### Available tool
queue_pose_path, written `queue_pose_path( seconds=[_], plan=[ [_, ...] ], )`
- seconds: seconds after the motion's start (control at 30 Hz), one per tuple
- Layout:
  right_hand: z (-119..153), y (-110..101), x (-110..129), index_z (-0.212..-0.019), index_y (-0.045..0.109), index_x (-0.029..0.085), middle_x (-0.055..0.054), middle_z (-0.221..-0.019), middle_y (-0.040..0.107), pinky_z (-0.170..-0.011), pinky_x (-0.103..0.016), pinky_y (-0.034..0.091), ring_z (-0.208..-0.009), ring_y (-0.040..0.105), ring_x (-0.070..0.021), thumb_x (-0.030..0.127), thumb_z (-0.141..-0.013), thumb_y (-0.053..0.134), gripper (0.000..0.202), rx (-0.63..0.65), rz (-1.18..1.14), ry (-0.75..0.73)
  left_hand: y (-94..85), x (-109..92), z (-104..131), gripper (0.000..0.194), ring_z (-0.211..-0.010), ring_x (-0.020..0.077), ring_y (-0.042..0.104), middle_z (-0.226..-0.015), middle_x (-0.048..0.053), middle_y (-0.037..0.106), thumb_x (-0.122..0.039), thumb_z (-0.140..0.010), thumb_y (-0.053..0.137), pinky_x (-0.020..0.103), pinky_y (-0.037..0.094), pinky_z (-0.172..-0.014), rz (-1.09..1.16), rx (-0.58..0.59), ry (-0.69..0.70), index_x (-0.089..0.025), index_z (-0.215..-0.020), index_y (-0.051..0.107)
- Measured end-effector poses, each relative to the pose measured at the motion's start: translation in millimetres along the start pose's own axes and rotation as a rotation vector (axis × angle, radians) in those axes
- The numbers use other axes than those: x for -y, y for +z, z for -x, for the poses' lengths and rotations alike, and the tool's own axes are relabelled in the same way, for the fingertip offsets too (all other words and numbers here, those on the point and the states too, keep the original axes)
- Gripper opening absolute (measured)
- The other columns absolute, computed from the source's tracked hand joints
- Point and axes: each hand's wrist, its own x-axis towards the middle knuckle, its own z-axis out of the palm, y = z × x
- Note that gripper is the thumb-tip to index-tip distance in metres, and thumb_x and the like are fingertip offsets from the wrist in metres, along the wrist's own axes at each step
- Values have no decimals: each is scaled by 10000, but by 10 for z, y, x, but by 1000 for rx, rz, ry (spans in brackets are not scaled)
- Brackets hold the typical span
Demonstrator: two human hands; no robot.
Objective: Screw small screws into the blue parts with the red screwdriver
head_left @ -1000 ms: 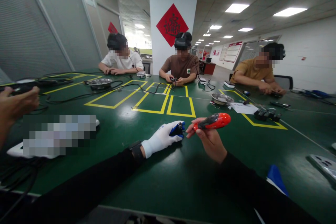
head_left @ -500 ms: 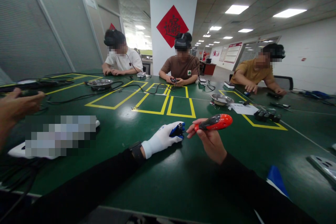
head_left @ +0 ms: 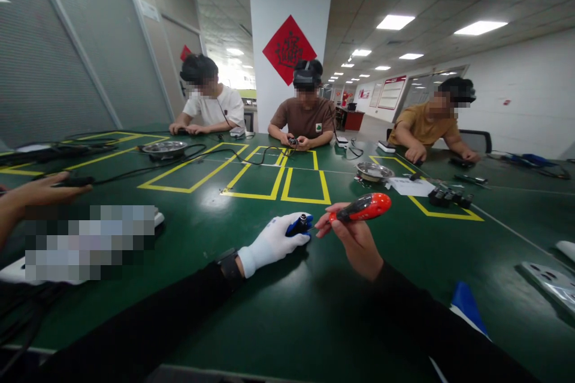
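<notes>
My left hand (head_left: 275,243), in a white glove with blue-coated fingers, is closed around a small black part with a round metal top (head_left: 302,222). It rests low over the green table (head_left: 251,323). Bare, my right hand (head_left: 353,239) grips a screwdriver (head_left: 365,208) by its red and black handle, which slants up to the right. The screwdriver's front end points toward the black part; its thin tip is too small to make out, so I cannot tell whether it touches.
At the left, another person's hand (head_left: 40,192) holds a dark object near a blurred-out white item (head_left: 90,245). Metal bowls (head_left: 375,171), black blocks (head_left: 449,196), paper (head_left: 408,186) and cables lie farther off. A blue and white glove (head_left: 469,305) and a phone (head_left: 550,284) are at right. Three people sit opposite.
The view has shifted slightly, so most things sit a little further left. My hands keep nearly the same hold and spacing. The other person's hand at the left reaches further into view.
</notes>
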Motion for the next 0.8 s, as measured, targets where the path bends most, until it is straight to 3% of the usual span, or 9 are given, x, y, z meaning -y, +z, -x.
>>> queue_pose_path(
  seconds=[0.27, 0.4, 0.5, 0.6, 0.7, 0.8],
  plan=[
    [5, -9, 37, -1118, 526, 230, -52, -921, 678, -755, -387, 502, -735, 648, -186, 338, -914, 493, 233, 15, -61, 6, 3, -69, 2, 392, -961, 229, 640, -1082, 43, 688, -304, -775, 618, 363, 488, -898, 53, -27, -24, -191, -1150, 631],
    [-27, -5, 35, -918, 590, 217, -54, -1015, 636, -660, -322, 514, -673, 624, -141, 277, -836, 627, 108, -98, 32, -11, 22, -43, -5, 414, -931, 223, 648, -1075, 40, 690, -309, -768, 624, 347, 505, -860, 76, -31, -47, -194, -1166, 622],
    [-50, 1, 56, -786, 525, 222, -2, -874, 628, -530, -260, 479, -548, 572, -98, 237, -783, 690, 166, -151, -6, 6, 28, -39, -5, 420, -915, 221, 654, -1072, 39, 693, -306, -764, 624, 338, 510, -850, 88, -23, -60, -194, -1169, 620],
    [-73, 1, 81, -805, 465, 235, 54, -662, 608, -436, -227, 417, -426, 517, -88, 252, -816, 652, 188, -126, -85, 100, 25, -43, -5, 415, -958, 229, 646, -1089, 39, 690, -305, -759, 628, 338, 498, -883, 93, -29, -57, -198, -1160, 626],
    [-95, -8, 85, -869, 500, 229, 47, -662, 618, -521, -254, 473, -503, 572, -112, 252, -816, 645, 157, -125, -135, 141, 19, -39, -7, 413, -959, 227, 646, -1096, 32, 687, -313, -764, 626, 338, 496, -888, 91, -24, -54, -211, -1164, 625],
    [-103, -18, 73, -1025, 544, 232, -1, -819, 647, -630, -308, 511, -645, 615, -142, 290, -866, 556, 170, -113, -260, 189, 17, -30, -6, 417, -974, 230, 640, -1106, 33, 684, -320, -767, 627, 343, 490, -898, 70, -31, -37, -212, -1170, 621]
  ],
)
